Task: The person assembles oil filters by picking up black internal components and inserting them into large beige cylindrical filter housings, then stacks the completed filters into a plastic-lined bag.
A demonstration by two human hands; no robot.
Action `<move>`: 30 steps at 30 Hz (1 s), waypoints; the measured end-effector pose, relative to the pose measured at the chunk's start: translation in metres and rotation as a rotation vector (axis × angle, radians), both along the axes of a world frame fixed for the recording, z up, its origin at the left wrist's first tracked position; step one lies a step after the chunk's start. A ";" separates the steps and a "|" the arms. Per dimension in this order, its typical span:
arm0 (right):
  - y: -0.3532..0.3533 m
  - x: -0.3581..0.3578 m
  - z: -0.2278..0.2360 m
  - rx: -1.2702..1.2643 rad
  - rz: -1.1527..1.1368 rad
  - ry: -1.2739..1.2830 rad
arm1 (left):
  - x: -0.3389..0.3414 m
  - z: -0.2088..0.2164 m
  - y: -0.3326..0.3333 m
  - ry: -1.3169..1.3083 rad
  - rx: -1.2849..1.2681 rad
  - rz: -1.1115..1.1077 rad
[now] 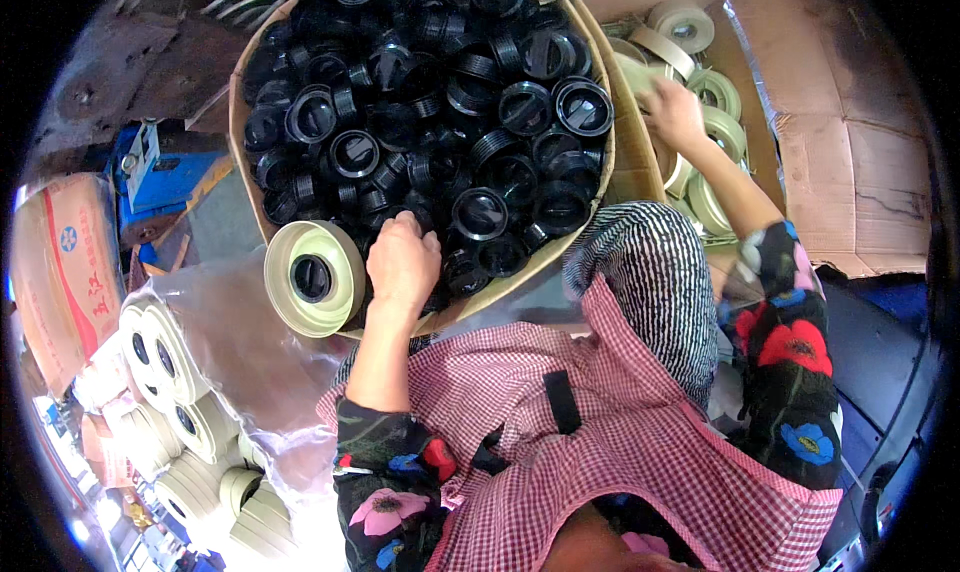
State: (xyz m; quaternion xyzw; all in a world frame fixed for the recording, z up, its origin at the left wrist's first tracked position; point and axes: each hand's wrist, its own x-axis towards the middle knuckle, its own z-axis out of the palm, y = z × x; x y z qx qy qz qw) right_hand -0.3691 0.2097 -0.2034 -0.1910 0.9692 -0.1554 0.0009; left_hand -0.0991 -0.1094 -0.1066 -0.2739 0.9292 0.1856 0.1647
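Note:
My left hand [403, 260] is closed, fingers curled down at the near edge of a heap of black ring-shaped plastic caps [480, 213]. What its fingers hold, if anything, is hidden. Right beside it, a cream round plastic piece [282, 297] leans at the carton's near-left rim, a black cap [311, 278] set in its middle. Off to the right, my right hand [673, 115] reaches into a second carton of cream ring pieces [722, 132]. Its bent fingers close on a cream ring [634, 74], which they partly cover.
The caps fill a round-bulging carton [622, 122] at my knees. Tall cardboard flaps [850, 142] rise on the right. At lower left, clear plastic sheeting [250, 342] lies by stacked cream pieces [190, 422] with dark centres. A printed carton [65, 272] and blue metal machinery [175, 177] stand farther left.

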 end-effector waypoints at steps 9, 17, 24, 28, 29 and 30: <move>-0.081 0.078 0.231 -1.472 -0.145 -0.386 | 0.005 0.026 -0.008 0.796 0.793 0.220; -0.209 0.153 0.146 -0.955 0.089 -0.918 | 0.017 0.026 -0.022 0.955 1.440 0.463; -0.218 0.177 0.156 -0.779 0.476 -0.803 | 0.024 0.029 -0.034 0.972 1.063 0.230; -0.219 0.177 0.163 -0.778 0.571 -0.809 | 0.020 0.049 -0.034 0.959 1.072 0.322; -0.218 0.175 0.160 -0.776 0.569 -0.810 | 0.018 0.052 -0.032 1.030 1.102 0.315; -0.216 0.172 0.156 -0.820 0.621 -0.826 | 0.017 0.054 -0.031 1.101 1.130 0.309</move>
